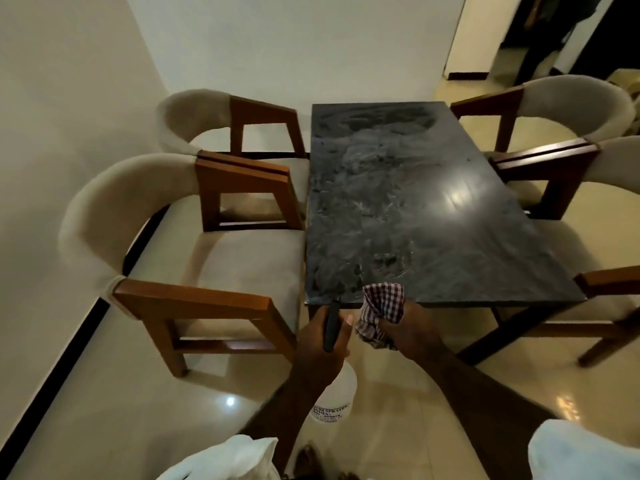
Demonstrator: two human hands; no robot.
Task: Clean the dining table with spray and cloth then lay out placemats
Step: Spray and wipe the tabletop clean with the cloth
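Cloth (382,304) in right hand (414,332) — spray (338,388) in left hand (320,344).

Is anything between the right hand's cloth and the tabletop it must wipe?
Nothing visible. The right hand grips the checked cloth at the near edge of the table, whose dark top carries only smears. The left hand holds the spray bottle beside it.
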